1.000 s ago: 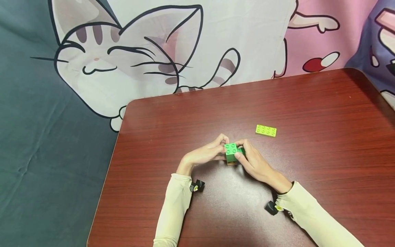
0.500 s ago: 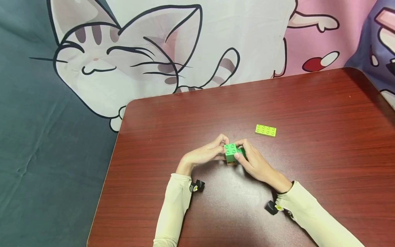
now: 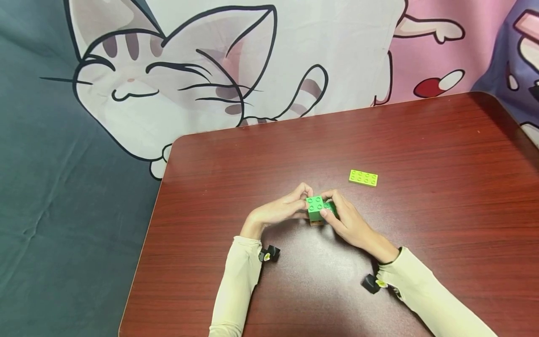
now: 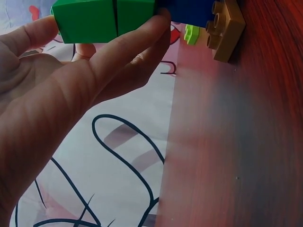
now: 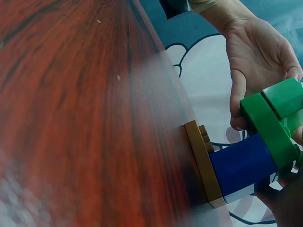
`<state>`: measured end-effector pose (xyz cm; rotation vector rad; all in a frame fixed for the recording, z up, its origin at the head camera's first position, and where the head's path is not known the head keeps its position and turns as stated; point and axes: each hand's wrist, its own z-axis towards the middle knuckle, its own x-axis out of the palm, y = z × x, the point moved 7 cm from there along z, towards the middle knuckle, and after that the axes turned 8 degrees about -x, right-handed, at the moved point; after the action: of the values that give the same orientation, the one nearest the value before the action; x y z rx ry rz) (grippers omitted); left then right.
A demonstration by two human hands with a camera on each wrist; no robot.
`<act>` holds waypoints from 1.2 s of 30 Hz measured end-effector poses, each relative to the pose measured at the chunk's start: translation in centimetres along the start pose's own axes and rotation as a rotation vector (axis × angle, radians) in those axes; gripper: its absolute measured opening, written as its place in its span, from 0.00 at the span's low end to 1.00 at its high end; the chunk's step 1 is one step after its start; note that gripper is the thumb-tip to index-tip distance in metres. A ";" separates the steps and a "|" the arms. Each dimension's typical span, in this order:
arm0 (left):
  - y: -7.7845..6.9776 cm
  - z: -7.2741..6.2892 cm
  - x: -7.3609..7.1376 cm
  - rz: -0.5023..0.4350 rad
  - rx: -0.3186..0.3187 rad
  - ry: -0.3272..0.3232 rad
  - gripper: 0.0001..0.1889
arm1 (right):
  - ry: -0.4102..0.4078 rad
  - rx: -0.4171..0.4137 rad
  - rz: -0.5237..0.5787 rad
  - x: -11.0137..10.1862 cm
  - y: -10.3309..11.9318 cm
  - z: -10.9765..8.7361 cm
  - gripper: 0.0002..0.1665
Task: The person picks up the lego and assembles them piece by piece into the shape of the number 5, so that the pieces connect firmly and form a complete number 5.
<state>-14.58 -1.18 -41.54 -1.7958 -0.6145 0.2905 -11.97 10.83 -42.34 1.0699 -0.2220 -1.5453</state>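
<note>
A stack of toy building blocks stands on the table between both hands. A small green brick (image 3: 315, 206) tops it. The right wrist view shows a longer green brick (image 5: 269, 130) beneath, then a blue brick (image 5: 244, 161) with a whitish piece (image 5: 239, 193) beside it, on a tan base plate (image 5: 203, 165). My left hand (image 3: 278, 209) holds the green bricks from the left, its thumb and fingers against them. From the right, my right hand (image 3: 351, 225) grips the green part, thumb on the near side; its fingertips are partly hidden.
A lime-green brick (image 3: 363, 178) lies on the reddish-brown table (image 3: 442, 187), beyond the right hand. Behind the table's far edge hangs a cartoon-cat cloth (image 3: 337, 37). A wrist camera (image 3: 273, 253) sits at the left cuff and another camera (image 3: 370, 283) at the right.
</note>
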 end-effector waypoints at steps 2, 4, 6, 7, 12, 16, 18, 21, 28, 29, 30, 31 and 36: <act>0.0 0.0 0.0 0.001 -0.002 0.000 0.07 | 0.001 0.009 0.010 0.0 0.0 0.0 0.15; 0.0 0.0 0.0 0.004 -0.008 -0.005 0.07 | 0.002 0.020 0.019 0.0 -0.1 0.0 0.15; 0.1 0.1 -0.1 0.012 -0.022 -0.015 0.07 | 0.000 0.030 0.025 0.0 -0.1 0.0 0.15; 0.2 0.2 -0.1 0.017 -0.031 -0.021 0.07 | -0.001 0.033 0.027 -0.1 -0.1 0.0 0.15; 0.5 0.4 -0.3 0.036 -0.066 -0.040 0.07 | -0.006 0.030 0.026 -0.2 0.0 0.1 0.15; 0.7 0.4 -0.3 0.058 -0.075 -0.034 0.09 | -0.005 0.032 0.028 -0.2 -0.1 0.1 0.15; 0.9 0.4 -0.4 0.069 -0.081 -0.029 0.10 | -0.003 0.037 0.033 -0.1 -0.2 0.0 0.15; 1.0 0.3 -0.4 0.080 -0.081 -0.024 0.10 | -0.002 0.044 0.043 -0.1 -0.2 0.0 0.15; 0.7 0.2 -0.5 0.139 -0.033 -0.023 0.13 | 0.000 0.041 0.043 -0.1 -0.3 0.1 0.15; 0.6 0.2 -0.5 0.155 -0.025 -0.024 0.13 | 0.000 0.040 0.043 -0.1 -0.3 0.1 0.16; 0.5 0.2 -0.5 0.172 -0.019 -0.027 0.13 | 0.000 0.038 0.042 -0.1 -0.3 0.1 0.16; 0.5 0.2 -0.6 0.192 -0.013 -0.032 0.14 | -0.001 0.038 0.042 -0.1 -0.3 0.1 0.16; 0.3 0.1 -0.5 0.209 0.005 -0.030 0.15 | -0.003 0.033 0.040 -0.1 -0.3 0.1 0.16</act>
<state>-14.98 -1.45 -41.87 -1.8559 -0.4461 0.4610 -12.24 10.98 -42.43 1.0830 -0.2703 -1.5119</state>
